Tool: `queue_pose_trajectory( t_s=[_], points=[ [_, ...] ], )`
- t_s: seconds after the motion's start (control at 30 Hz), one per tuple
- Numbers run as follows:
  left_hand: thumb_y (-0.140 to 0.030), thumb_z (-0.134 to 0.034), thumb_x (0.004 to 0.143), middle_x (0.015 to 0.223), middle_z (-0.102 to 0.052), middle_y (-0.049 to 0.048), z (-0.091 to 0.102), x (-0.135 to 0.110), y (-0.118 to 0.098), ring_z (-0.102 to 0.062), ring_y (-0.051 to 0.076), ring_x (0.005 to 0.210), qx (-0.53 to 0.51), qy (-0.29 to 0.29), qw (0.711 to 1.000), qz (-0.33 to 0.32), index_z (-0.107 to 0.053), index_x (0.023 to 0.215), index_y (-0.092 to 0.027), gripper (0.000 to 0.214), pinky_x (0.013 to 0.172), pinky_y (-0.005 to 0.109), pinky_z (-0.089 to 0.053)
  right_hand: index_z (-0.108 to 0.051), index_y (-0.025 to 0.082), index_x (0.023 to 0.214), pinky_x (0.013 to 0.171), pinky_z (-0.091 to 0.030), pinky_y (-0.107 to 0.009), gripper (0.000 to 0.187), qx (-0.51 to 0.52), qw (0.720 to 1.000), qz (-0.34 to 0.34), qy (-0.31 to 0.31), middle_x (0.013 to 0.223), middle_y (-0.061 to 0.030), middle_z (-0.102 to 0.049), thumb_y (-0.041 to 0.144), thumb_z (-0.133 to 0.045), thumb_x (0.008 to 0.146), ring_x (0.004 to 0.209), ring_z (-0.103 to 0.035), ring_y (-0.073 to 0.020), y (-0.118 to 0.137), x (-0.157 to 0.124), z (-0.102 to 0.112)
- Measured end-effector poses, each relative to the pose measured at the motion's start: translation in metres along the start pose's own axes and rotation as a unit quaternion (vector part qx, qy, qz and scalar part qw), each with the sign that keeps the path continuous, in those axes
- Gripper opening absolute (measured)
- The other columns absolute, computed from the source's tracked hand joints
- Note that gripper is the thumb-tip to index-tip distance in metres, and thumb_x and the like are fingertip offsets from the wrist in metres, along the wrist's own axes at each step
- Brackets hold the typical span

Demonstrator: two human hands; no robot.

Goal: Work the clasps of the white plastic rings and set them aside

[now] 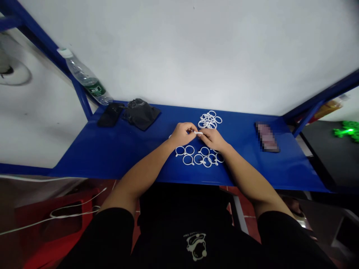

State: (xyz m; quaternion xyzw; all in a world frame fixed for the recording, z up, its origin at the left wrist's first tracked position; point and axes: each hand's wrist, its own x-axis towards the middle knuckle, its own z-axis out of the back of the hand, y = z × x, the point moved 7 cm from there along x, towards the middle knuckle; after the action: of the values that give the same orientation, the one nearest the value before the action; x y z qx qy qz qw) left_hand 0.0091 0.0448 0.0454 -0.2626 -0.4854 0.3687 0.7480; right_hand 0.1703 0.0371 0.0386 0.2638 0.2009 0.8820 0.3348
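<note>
Now a small white piece [199,133] is pinched in the grip of both left hand [183,133] and right hand [213,139], between the far ring pile [209,119] and the near loose rings [202,162] on the blue desk [112,149]; it is best steadied by one side and worked gently by the other.

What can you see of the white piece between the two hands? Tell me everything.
The white piece is small, slim and plastic-looking, showing as a short bar lying nearly sideways. The left hand and right hand pinch it above the blue table, nearer the camera than the piled white rings. The grip hides part, so its full shape can't be told.
</note>
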Motion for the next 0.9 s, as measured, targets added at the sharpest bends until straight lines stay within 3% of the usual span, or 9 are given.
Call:
queue_pose_trajectory(
  t_s=[0.2, 0.3, 0.37, 0.43, 0.5, 0.57, 0.67, 0.73, 0.9],
  points=[
    [-0.006, -0.065, 0.091, 0.087, -0.08, 0.0029, -0.003, -0.001, 0.0, -0.072, 0.015, 0.075, 0.012, -0.005, 1.0, -0.013, -0.08, 0.088, -0.02, 0.02, 0.069, 0.027, -0.055, -0.073, 0.022, 0.101, 0.075, -0.05, -0.033, 0.034, -0.019, 0.999, 0.009, -0.048, 0.09, -0.0065, -0.077, 0.042, -0.049, 0.113, 0.08, -0.069, -0.0207, -0.005, -0.002, 0.01],
    [-0.01, -0.066, 0.096, 0.111, -0.08, 0.0065, -0.003, 0.0, 0.0, -0.075, 0.016, 0.089, 0.04, 0.005, 0.999, -0.028, -0.08, 0.107, -0.02, 0.021, 0.079, 0.029, -0.06, -0.075, 0.023, 0.107, 0.079, -0.054, -0.035, 0.029, -0.035, 0.994, -0.013, -0.102, 0.096, -0.007, -0.079, 0.043, -0.054, 0.11, 0.085, -0.072, -0.0222, -0.014, -0.005, 0.019],
    [-0.014, -0.07, 0.097, 0.12, -0.078, 0.007, -0.001, 0.001, 0.006, -0.073, 0.014, 0.086, 0.077, 0.017, 0.997, -0.011, -0.077, 0.124, -0.022, 0.029, 0.083, 0.03, -0.061, -0.076, 0.024, 0.114, 0.08, -0.056, -0.036, 0.027, -0.054, 0.989, -0.034, -0.131, 0.104, -0.0081, -0.081, 0.041, -0.057, 0.108, 0.085, -0.072, -0.0227, -0.021, -0.007, 0.026],
    [-0.02, -0.074, 0.098, 0.116, -0.078, 0.0057, 0.0, 0.002, 0.014, -0.069, 0.014, 0.078, 0.115, 0.04, 0.992, 0.016, -0.073, 0.134, -0.022, 0.037, 0.083, 0.031, -0.061, -0.076, 0.023, 0.123, 0.08, -0.057, -0.037, 0.029, -0.082, 0.982, -0.066, -0.158, 0.11, -0.0101, -0.081, 0.039, -0.059, 0.106, 0.081, -0.07, -0.0228, -0.029, -0.009, 0.034],
    [-0.025, -0.076, 0.098, 0.107, -0.078, 0.004, -0.002, 0.003, 0.021, -0.067, 0.014, 0.075, 0.138, 0.087, 0.986, 0.031, -0.076, 0.129, -0.021, 0.032, 0.081, 0.032, -0.06, -0.075, 0.021, 0.131, 0.082, -0.058, -0.039, 0.034, -0.117, 0.973, -0.101, -0.173, 0.117, -0.0128, -0.08, 0.036, -0.06, 0.104, 0.082, -0.07, -0.0239, -0.036, -0.012, 0.043],
    [-0.029, -0.078, 0.097, 0.104, -0.078, 0.0042, -0.008, 0.001, 0.022, -0.069, 0.017, 0.08, 0.149, 0.14, 0.978, 0.025, -0.079, 0.121, -0.022, 0.025, 0.084, 0.033, -0.06, -0.073, 0.02, 0.139, 0.085, -0.058, -0.041, 0.041, -0.155, 0.964, -0.137, -0.168, 0.125, -0.0155, -0.079, 0.033, -0.06, 0.103, 0.09, -0.072, -0.0271, -0.043, -0.015, 0.051],
    [-0.03, -0.078, 0.097, 0.115, -0.078, 0.0074, -0.02, -0.004, 0.012, -0.073, 0.023, 0.105, 0.156, 0.186, 0.97, -0.018, -0.081, 0.12, -0.022, 0.024, 0.098, 0.041, -0.06, -0.07, 0.021, 0.149, 0.086, -0.058, -0.041, 0.048, -0.196, 0.956, -0.182, -0.122, 0.124, -0.0156, -0.08, 0.03, -0.059, 0.103, 0.099, -0.074, -0.031, -0.05, -0.019, 0.061],
    [-0.027, -0.075, 0.1, 0.126, -0.077, 0.0086, -0.03, -0.009, 0.0, -0.071, 0.026, 0.118, 0.164, 0.208, 0.962, -0.058, -0.08, 0.125, -0.023, 0.026, 0.109, 0.047, -0.056, -0.074, 0.022, 0.144, 0.085, -0.057, -0.04, 0.044, -0.205, 0.955, -0.195, -0.091, 0.118, -0.0142, -0.083, 0.03, -0.061, 0.102, 0.098, -0.075, -0.0309, -0.049, -0.022, 0.068],
    [-0.023, -0.064, 0.107, 0.148, -0.071, 0.0083, -0.05, -0.019, -0.016, -0.061, 0.03, 0.138, 0.194, 0.26, 0.941, -0.092, -0.077, 0.138, -0.027, 0.034, 0.116, 0.053, -0.05, -0.082, 0.024, 0.127, 0.087, -0.057, -0.037, 0.034, -0.134, 0.977, -0.159, -0.054, 0.118, -0.0095, -0.085, 0.022, -0.063, 0.099, 0.098, -0.077, -0.0268, -0.025, -0.039, 0.072]
  ],
)
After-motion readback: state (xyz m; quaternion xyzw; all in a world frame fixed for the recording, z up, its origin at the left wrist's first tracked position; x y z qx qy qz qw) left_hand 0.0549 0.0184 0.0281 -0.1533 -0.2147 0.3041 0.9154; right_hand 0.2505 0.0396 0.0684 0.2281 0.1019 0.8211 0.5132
